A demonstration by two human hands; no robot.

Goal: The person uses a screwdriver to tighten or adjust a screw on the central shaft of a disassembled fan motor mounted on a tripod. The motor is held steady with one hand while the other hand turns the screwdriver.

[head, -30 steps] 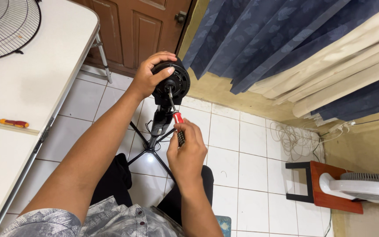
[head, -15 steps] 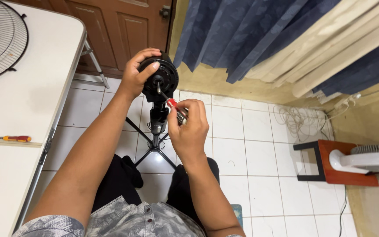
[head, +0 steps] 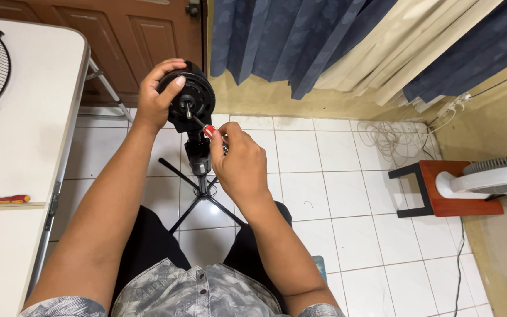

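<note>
Both hands on fan motor [head: 190, 104]

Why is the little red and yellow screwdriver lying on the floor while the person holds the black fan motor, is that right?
Not quite. The head view shows the little red and yellow screwdriver lying on the white table, not the floor. The left hand does hold the black fan motor.

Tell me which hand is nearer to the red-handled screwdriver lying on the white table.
Left. The left hand grips the fan motor nearer the screwdriver; the right hand is farther right.
</note>
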